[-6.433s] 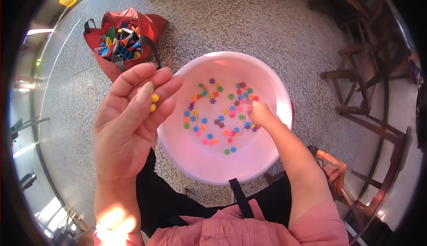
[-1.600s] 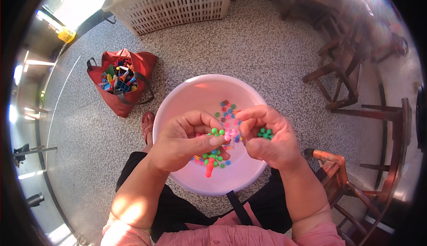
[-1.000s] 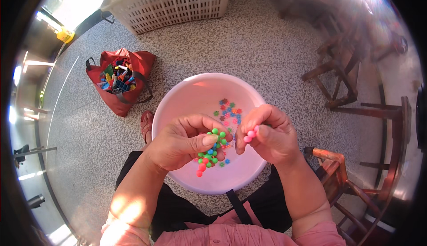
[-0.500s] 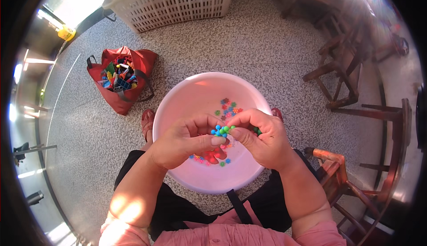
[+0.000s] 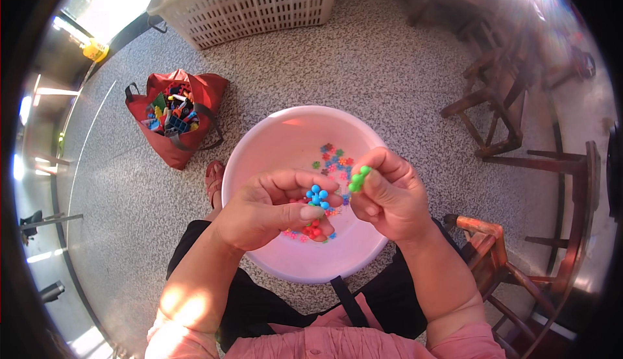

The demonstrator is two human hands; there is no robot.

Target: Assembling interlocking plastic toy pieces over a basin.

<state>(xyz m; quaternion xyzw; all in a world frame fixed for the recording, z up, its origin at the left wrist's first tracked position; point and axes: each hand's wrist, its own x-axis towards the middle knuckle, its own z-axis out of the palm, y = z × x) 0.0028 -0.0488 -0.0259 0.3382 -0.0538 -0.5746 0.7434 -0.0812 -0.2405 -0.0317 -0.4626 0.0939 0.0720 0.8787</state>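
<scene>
- Left grip: clamped on a blue piece, red pieces at its six o'clock.
- Right grip: pinching a green piece, at blue's two o'clock.
- Pink tub beneath; red bag at its ten o'clock.

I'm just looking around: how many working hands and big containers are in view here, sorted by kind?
Hands: 2, left hand and right hand
Pink basin: 1
Red bag: 1
White slotted crate: 1
Total: 5
</scene>
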